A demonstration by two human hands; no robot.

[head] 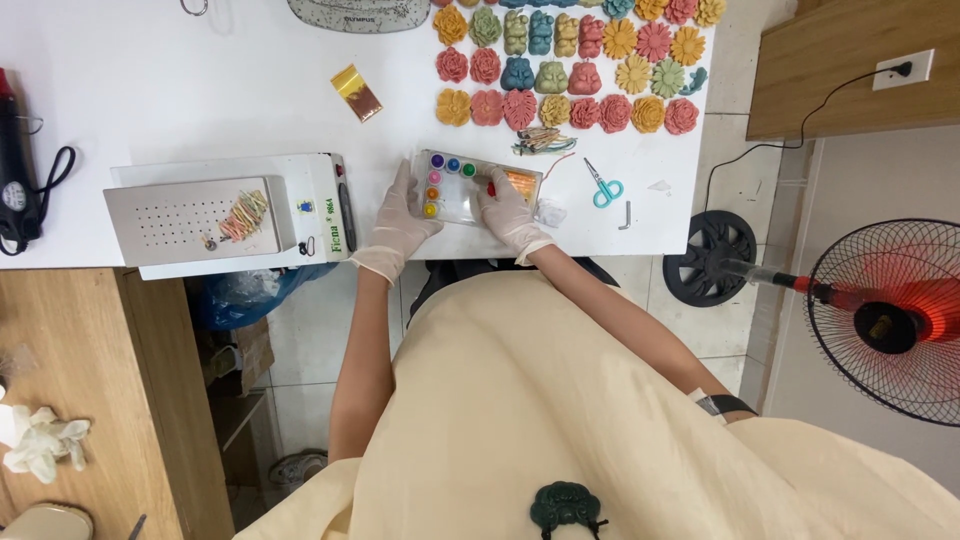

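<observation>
Clear paint tray (476, 186) between both gloved hands' grip.

A single head camera is looking straight down from well above, facing the table (200, 120) edge and the person's own torso. It is taking in both hands at the paint tray (470, 190), floor and fan (885, 320) alongside.

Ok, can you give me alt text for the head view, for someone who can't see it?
Seen from above, a person's gloved left hand and right hand grip a clear paint tray with coloured pots on a white table. Rows of colourful moulded figures lie beyond, with blue scissors to the right.
</observation>
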